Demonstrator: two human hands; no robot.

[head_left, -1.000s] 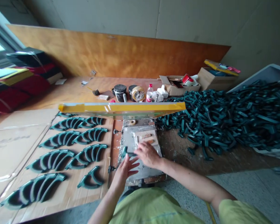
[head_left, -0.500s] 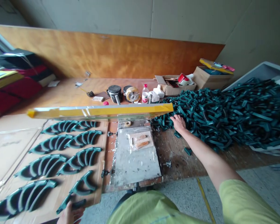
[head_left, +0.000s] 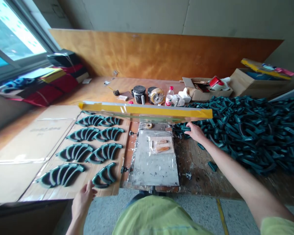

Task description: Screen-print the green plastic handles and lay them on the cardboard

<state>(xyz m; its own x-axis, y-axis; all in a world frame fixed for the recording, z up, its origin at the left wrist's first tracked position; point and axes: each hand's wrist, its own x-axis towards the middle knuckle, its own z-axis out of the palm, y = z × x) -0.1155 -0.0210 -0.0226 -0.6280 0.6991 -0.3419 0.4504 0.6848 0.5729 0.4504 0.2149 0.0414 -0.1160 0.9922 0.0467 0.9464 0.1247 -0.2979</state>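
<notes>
My left hand (head_left: 82, 199) is open at the near edge of a cardboard sheet (head_left: 34, 140), its fingertips just short of the nearest stack of dark green curved plastic parts (head_left: 104, 175). More such stacks (head_left: 88, 152) lie in rows on the sheet. My right hand (head_left: 195, 132) reaches to the edge of a big pile of green parts (head_left: 247, 127), fingers curled on one piece (head_left: 185, 128). Between my arms lies a metal plate (head_left: 154, 163) with a taped jig (head_left: 161, 146). A yellow-framed screen (head_left: 145, 110) is raised above it.
At the back of the wooden bench stand black ink cans (head_left: 139, 94), a tape roll (head_left: 157, 96), a small bottle (head_left: 170, 96) and cardboard boxes (head_left: 252, 83). Red and black stacked materials (head_left: 56, 81) lie under the window at left. A loose green piece (head_left: 212, 166) lies by my right forearm.
My left hand has set a green part onto the nearest stack and let go. My right hand went from the plate to the pile and closed on a piece. The view swung left.
</notes>
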